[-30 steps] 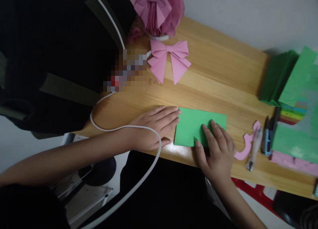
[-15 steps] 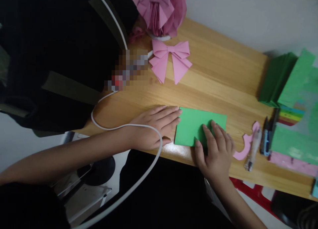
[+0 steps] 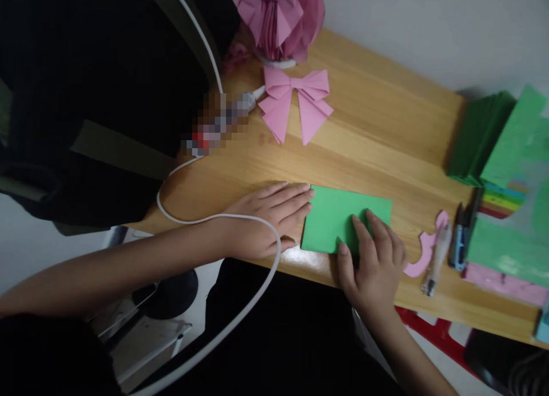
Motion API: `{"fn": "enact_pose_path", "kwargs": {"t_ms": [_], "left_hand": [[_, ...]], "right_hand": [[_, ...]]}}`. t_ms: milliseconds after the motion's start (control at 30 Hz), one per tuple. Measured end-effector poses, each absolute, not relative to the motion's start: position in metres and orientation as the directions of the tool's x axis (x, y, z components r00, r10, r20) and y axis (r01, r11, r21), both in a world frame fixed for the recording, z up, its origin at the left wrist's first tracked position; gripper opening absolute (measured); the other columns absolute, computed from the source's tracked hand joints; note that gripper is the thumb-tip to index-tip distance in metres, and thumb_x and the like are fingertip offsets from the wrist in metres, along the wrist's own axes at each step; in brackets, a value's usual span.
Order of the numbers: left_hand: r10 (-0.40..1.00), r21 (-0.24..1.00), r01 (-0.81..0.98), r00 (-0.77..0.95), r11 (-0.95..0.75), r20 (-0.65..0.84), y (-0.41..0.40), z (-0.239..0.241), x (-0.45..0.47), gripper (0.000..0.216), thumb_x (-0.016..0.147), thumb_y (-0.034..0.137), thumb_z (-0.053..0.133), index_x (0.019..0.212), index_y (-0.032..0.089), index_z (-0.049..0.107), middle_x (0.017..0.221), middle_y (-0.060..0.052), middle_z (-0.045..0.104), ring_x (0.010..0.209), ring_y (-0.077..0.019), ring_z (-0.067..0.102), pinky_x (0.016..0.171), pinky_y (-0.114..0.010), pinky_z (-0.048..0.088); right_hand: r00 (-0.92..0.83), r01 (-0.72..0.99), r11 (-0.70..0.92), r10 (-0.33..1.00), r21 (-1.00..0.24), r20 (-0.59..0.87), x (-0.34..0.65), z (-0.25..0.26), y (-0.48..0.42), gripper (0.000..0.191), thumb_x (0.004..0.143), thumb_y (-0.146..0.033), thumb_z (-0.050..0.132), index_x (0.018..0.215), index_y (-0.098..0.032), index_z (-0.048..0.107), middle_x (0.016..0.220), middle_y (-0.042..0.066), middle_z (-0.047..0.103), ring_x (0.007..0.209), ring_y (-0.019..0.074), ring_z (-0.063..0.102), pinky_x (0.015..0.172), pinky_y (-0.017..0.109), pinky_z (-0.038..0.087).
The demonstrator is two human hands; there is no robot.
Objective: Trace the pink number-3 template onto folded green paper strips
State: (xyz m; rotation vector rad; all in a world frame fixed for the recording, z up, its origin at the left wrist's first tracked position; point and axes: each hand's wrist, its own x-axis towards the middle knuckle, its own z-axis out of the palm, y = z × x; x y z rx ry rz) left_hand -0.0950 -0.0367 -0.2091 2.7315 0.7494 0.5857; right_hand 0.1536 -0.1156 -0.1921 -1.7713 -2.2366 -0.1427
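A green rectangle of paper [image 3: 328, 218] lies flat near the front edge of the wooden table. My left hand [image 3: 263, 221] rests flat on the wood, its fingertips against the paper's left edge. Over the paper's right part is my right hand [image 3: 375, 256], thumb and fingers apart, fingertips on the sheet. Its palm hides the lower right corner. To the right lie a curved pink paper piece [image 3: 422, 253], a clear pen [image 3: 437, 261] and a pair of small blue-handled snips [image 3: 460, 236].
A folded pink paper bow [image 3: 295, 101] sits farther back, near a pink paper decoration [image 3: 278, 18]. A white cable [image 3: 214, 218] crosses my left forearm. Green paper stacks [image 3: 480, 135] and packs [image 3: 510, 241] stand at right. A black bag [image 3: 98, 92] fills the upper left.
Both hands and the green paper stay almost where they were. My right hand's fingers have shifted very slightly to the right.
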Motion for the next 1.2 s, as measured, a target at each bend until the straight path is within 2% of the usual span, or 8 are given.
{"fn": "enact_pose_path", "kwargs": {"t_ms": [433,600,867,1200], "left_hand": [[0.534,0.338,0.438,0.797,-0.833,0.282,-0.0366,-0.2081,-0.0946,0.055,0.097,0.040,0.047,0.137,0.003,0.052,0.150,-0.018,0.047,0.144,-0.0288,0.038,0.118,-0.043,0.033],[0.537,0.354,0.438,0.803,-0.827,0.260,-0.0367,-0.2071,-0.0948,0.055,0.096,0.039,0.048,0.138,0.003,0.051,0.151,-0.018,0.046,0.145,-0.0285,0.037,0.118,-0.043,0.032],[0.539,0.355,0.437,0.796,-0.826,0.274,-0.0378,-0.2074,-0.0952,0.055,0.097,0.039,0.048,0.137,0.002,0.052,0.150,-0.019,0.047,0.144,-0.0291,0.038,0.118,-0.043,0.033],[0.545,0.356,0.447,0.798,-0.821,0.256,-0.0376,-0.2089,-0.0946,0.056,0.096,0.040,0.048,0.138,0.003,0.051,0.151,-0.018,0.046,0.145,-0.0279,0.037,0.119,-0.042,0.030]], "right_hand": [[-0.184,0.976,0.209,0.944,-0.065,0.275,0.1537,-0.1913,-0.1174,0.050,0.092,-0.038,0.055,0.138,-0.019,0.053,0.131,0.017,0.061,0.116,0.0348,0.055,0.096,0.048,0.038],[-0.196,0.973,0.221,0.939,-0.060,0.282,0.1532,-0.1908,-0.1166,0.047,0.092,-0.038,0.055,0.133,-0.017,0.055,0.128,0.018,0.062,0.115,0.0347,0.056,0.096,0.049,0.040],[-0.204,0.968,0.237,0.939,-0.088,0.278,0.1541,-0.1914,-0.1170,0.051,0.091,-0.035,0.056,0.139,-0.019,0.050,0.132,0.017,0.059,0.120,0.0361,0.055,0.099,0.052,0.042],[-0.192,0.970,0.224,0.942,-0.090,0.277,0.1544,-0.1932,-0.1178,0.051,0.092,-0.037,0.056,0.139,-0.018,0.052,0.133,0.018,0.060,0.120,0.0363,0.055,0.102,0.055,0.040]]}}
